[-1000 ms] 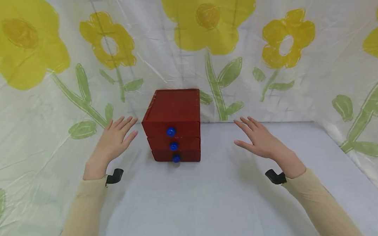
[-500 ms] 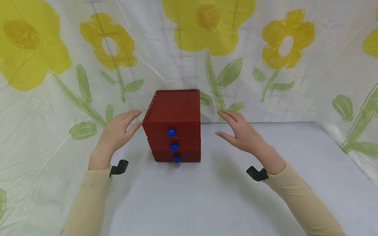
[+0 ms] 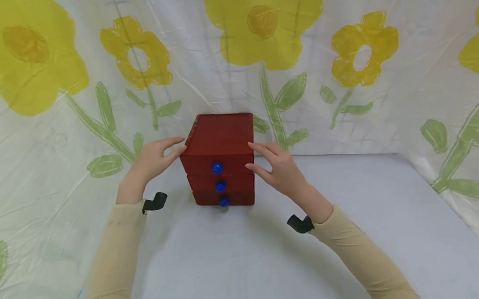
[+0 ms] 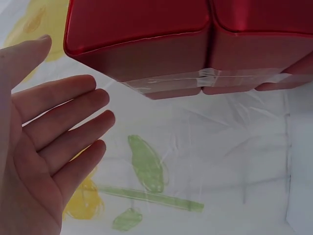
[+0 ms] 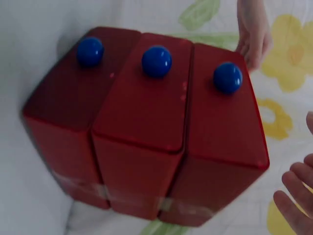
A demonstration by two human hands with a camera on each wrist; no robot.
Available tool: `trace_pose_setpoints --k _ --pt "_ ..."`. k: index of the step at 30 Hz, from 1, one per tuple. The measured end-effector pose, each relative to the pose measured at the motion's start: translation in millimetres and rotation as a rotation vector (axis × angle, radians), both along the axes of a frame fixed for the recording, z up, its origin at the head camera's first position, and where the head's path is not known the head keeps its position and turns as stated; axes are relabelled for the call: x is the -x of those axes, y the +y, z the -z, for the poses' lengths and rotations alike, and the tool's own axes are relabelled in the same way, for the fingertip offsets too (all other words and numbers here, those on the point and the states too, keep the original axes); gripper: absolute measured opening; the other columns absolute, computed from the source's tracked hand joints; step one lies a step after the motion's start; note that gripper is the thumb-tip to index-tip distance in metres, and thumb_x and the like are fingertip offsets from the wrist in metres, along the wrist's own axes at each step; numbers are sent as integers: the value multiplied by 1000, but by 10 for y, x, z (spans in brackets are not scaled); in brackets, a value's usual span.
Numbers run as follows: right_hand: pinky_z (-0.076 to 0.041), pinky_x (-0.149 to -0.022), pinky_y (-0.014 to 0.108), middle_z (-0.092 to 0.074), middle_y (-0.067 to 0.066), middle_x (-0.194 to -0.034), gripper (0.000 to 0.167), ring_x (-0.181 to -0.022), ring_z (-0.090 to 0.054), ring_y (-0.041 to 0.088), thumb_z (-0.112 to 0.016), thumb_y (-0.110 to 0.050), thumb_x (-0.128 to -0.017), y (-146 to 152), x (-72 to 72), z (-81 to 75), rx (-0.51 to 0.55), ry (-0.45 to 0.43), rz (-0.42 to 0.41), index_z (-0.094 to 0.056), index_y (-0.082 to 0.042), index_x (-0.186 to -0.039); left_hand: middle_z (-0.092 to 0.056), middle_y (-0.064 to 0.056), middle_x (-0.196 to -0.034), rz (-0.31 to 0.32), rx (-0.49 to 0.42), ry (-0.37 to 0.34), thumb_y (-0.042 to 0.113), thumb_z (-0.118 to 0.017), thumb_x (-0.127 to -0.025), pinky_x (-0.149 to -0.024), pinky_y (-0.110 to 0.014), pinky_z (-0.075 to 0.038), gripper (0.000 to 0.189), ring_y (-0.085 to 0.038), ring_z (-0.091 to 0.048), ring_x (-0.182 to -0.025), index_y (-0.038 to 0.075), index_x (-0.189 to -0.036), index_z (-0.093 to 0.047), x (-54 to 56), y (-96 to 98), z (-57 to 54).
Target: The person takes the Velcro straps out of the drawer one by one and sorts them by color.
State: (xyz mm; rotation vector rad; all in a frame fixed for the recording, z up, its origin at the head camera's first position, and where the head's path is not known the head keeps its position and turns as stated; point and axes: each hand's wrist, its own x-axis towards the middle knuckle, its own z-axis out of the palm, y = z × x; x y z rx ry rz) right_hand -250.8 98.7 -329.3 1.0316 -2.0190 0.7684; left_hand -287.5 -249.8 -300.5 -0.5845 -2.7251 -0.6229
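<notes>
While the left hand [image 3: 146, 160] and right hand [image 3: 283, 169], fingers loosely extended, flank the red box [image 3: 224, 134], neither grips it; its drawers [image 3: 241, 182] appear closed, handling seemingly not begun.

The left wrist view crops the red three-drawer cabinet [image 4: 139, 24] at top and right, and the left hand [image 4: 34, 164] at left; the right wrist view's edge cuts the right hand [image 5: 298, 188]. Beige sleeves [image 3: 115, 253] leave the head view's bottom.
</notes>
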Motion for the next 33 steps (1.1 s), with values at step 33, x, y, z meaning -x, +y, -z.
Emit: trace_pose_setpoints --k 33 --pt "-57 -76 24 -73 6 -97 36 -83 -70 13 -76 -31 -80 -736 -29 355 43 -363 116 -68 -5 -104 -53 -10 -138 29 -143 -245 52 -61 -87 -101 -55 -41 60 -32 -49 -127 18 -135 -55 161 -36 -39"
